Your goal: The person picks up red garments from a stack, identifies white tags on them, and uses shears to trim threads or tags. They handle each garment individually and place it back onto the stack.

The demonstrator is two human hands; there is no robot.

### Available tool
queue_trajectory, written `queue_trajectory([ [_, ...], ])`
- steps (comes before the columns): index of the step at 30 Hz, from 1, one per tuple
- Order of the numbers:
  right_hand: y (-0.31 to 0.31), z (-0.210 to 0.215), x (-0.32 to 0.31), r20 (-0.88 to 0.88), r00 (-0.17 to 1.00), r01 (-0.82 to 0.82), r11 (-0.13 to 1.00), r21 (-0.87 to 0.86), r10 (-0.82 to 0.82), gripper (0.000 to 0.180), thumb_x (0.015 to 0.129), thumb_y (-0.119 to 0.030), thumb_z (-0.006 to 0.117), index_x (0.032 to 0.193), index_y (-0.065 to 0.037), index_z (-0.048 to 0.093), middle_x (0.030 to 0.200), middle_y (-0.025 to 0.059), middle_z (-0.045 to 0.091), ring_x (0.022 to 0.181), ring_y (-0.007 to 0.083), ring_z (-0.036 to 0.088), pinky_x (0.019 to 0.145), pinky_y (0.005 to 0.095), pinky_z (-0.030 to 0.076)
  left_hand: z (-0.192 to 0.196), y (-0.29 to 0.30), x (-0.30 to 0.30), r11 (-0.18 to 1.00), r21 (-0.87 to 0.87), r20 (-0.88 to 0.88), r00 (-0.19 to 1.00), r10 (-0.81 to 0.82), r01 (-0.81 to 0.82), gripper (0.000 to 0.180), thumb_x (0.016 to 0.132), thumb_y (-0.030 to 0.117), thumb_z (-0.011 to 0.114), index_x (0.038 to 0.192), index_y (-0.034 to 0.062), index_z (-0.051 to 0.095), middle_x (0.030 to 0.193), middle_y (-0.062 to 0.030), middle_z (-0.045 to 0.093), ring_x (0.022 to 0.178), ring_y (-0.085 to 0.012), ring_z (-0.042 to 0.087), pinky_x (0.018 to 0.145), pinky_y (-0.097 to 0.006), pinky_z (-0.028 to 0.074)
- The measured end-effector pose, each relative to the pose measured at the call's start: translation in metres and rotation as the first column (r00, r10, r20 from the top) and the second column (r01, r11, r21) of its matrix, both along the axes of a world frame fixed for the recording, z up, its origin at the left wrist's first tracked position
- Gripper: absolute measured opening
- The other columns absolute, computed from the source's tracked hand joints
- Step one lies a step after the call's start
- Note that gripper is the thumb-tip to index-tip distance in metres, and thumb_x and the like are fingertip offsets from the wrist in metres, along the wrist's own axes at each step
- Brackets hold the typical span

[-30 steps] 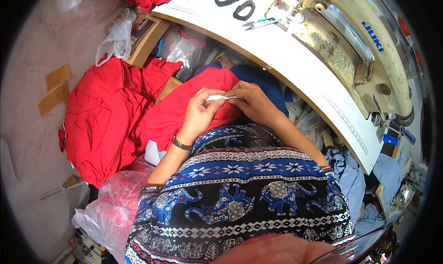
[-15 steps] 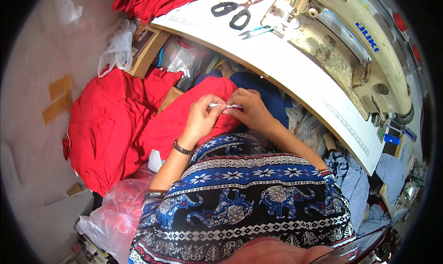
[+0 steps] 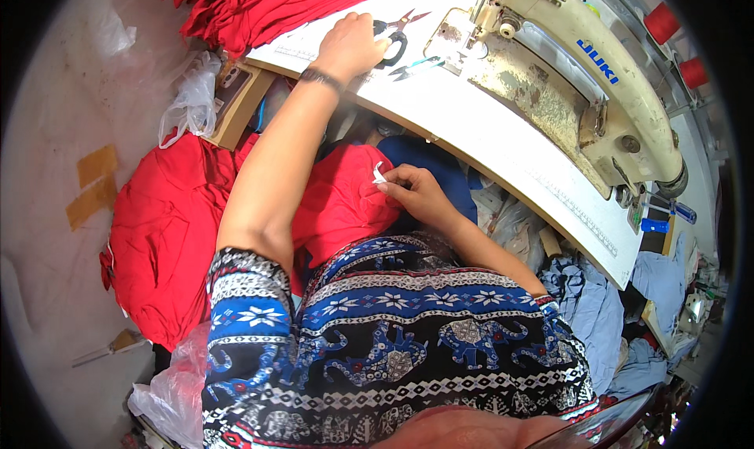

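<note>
My left hand [image 3: 351, 44] is stretched out to the white sewing table [image 3: 479, 104], its fingers curled onto the black-wrapped handle of a pair of scissors [image 3: 395, 47]. The hand covers part of that handle, and the scissors lie on the tabletop. Close by are small thread snips [image 3: 416, 67] with a teal handle. Over my lap, my right hand [image 3: 412, 190] pinches a small folded white strip [image 3: 378, 173] between thumb and fingers. Beneath the strip, red cloth [image 3: 345, 190] is draped across my lap.
A cream sewing machine [image 3: 581, 64] stands on the table at right. Gathered red fabric [image 3: 259, 13] covers the table's far left. A big red cloth heap [image 3: 165, 229] lies left of me, below a plastic bag [image 3: 192, 96]. Blue-grey cloth [image 3: 585, 300] is piled at right.
My left hand has let go of the white strip and moved up and away to the scissors on the table. My right hand keeps the strip above my lap. The view has shifted slightly.
</note>
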State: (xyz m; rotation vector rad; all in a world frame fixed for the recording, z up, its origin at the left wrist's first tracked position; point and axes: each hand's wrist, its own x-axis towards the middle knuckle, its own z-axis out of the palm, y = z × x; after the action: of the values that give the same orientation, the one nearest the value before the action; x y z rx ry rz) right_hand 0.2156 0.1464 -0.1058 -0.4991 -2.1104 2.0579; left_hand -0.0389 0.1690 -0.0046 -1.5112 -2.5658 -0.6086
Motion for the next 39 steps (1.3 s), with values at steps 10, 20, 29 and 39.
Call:
queue_trajectory([
  [10,0.004,-0.006,0.003,0.031,0.999,0.045,0.967,-0.249,-0.038,0.021,0.091,-0.017,0.065,0.100,0.002,0.069,0.086,-0.0001,0.066,0.079,0.0057,0.056,0.072,0.0224,0.046,0.018,-0.036,-0.030,0.946,-0.321,-0.032,0.998,-0.051,0.038,0.033,0.063,0.023,0.063,0.079,-0.0055,0.067,0.077,-0.0288,0.063,0.075,-0.0409,0.065,0.071,-0.045,0.052],
  [20,-0.002,-0.014,0.000,-0.010,1.000,0.020,0.934,-0.357,-0.025,0.020,0.093,-0.017,0.062,0.099,0.001,0.069,0.086,-0.0006,0.066,0.080,0.0057,0.056,0.075,0.0226,0.046,-0.022,-0.256,0.063,0.974,-0.176,0.696,0.718,0.020,0.144,0.016,0.077,0.008,0.064,0.089,0.0008,0.057,0.070,-0.0092,0.055,0.066,-0.0137,0.051,0.062,-0.031,0.044],
  [29,-0.001,-0.015,0.000,0.011,1.000,0.008,0.943,-0.333,-0.004,0.018,0.093,-0.016,0.062,0.098,0.000,0.069,0.082,-0.0024,0.064,0.076,0.0045,0.055,0.069,0.0213,0.046,-0.035,-0.262,0.122,0.937,-0.236,0.762,0.648,0.014,0.257,0.036,0.075,0.014,0.072,0.105,0.0002,0.057,0.076,-0.0152,0.061,0.066,-0.0242,0.060,0.064,-0.035,0.047],
  [39,-0.001,-0.011,0.002,0.063,0.994,-0.074,0.964,-0.256,0.093,0.019,0.092,-0.013,0.060,0.099,0.002,0.069,0.079,-0.0004,0.063,0.073,0.0057,0.053,0.066,0.0231,0.045,-0.035,-0.244,0.118,0.907,-0.324,0.706,0.707,0.042,0.270,0.034,0.074,0.011,0.067,0.104,0.0002,0.056,0.088,-0.0226,0.064,0.085,-0.0383,0.063,0.074,-0.043,0.048],
])
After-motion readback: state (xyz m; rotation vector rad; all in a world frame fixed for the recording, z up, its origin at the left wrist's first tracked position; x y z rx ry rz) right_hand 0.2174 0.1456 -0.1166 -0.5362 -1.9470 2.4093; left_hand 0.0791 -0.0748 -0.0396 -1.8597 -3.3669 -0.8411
